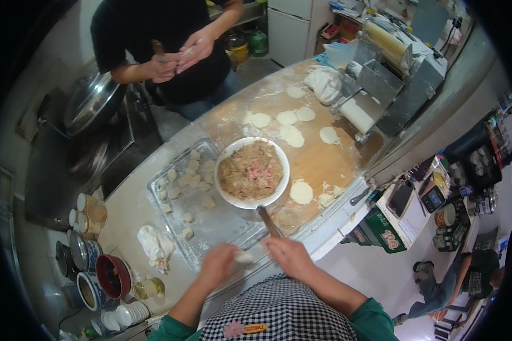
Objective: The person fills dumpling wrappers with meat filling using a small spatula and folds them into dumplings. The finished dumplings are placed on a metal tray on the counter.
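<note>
My left hand [216, 265], blurred, holds a small pale dough wrapper [243, 256] over the front edge of the metal tray; whether it is filled I cannot tell. My right hand [289, 257] grips a flat brown filling stick [269, 221], whose far end reaches the near rim of a white bowl [285, 181]. The bowl is heaped with minced filling [249, 170], pinkish at its middle. Several folded dumplings [193, 178] lie on the floured metal tray [164, 226], left of the bowl. Round dough wrappers [292, 135] are spread on the wooden board [324, 160] beyond it.
Across the counter a person [162, 47] holds a stick and dough. A dough-rolling machine [379, 89] stands at back right beside a white cloth [324, 83]. Another cloth [155, 245], jars [149, 288] and a red bowl [113, 276] are at left. A clear small bowl [286, 220] sits near my right hand.
</note>
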The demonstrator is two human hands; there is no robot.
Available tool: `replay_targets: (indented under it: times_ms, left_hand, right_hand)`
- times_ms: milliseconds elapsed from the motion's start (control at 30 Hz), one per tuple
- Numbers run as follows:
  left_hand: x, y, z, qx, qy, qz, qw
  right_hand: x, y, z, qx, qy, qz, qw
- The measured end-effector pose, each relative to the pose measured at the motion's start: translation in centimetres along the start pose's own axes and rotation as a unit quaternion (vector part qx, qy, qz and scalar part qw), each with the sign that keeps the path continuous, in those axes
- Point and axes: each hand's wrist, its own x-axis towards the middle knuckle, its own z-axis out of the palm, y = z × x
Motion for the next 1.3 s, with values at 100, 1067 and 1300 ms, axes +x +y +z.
replay_targets:
  times_ms: [100, 1067, 1300]
  left_hand:
    - [-0.7, -4.7, -2.5, 0.147, -0.024, -0.139, 0.979]
    - [10.8, 6.8, 2.4, -0.123, -0.050, 0.064, 0.989]
    - [16.5, 10.0, 6.4, -0.495, -0.015, -0.071, 0.866]
  right_hand:
    - [3.8, 4.4, -3.2, -0.083, 0.139, 0.062, 0.985]
    - [9.2, 7.1, -12.6, 0.314, 0.228, 0.222, 0.894]
    - [7.2, 2.7, -10.0, 0.187, 0.272, 0.110, 0.937]
